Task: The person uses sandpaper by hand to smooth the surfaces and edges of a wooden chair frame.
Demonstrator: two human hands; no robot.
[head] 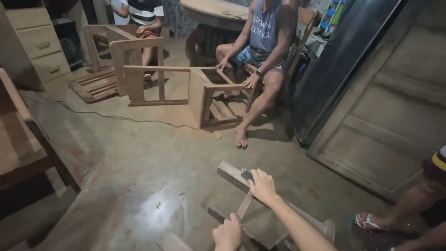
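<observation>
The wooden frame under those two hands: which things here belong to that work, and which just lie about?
In hand: wooden frame; small dark block under the right hand; left hand gripping a rail.

Lying about: cable; drawer cabinet; round table; leaning door.

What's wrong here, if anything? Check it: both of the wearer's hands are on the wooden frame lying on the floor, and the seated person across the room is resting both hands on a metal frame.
One thing is wrong: the head view shows the seated person resting both hands on an unfinished wooden chair frame, not metal. The rest stands: the right hand and left hand are both on the wooden frame on the floor.
</observation>
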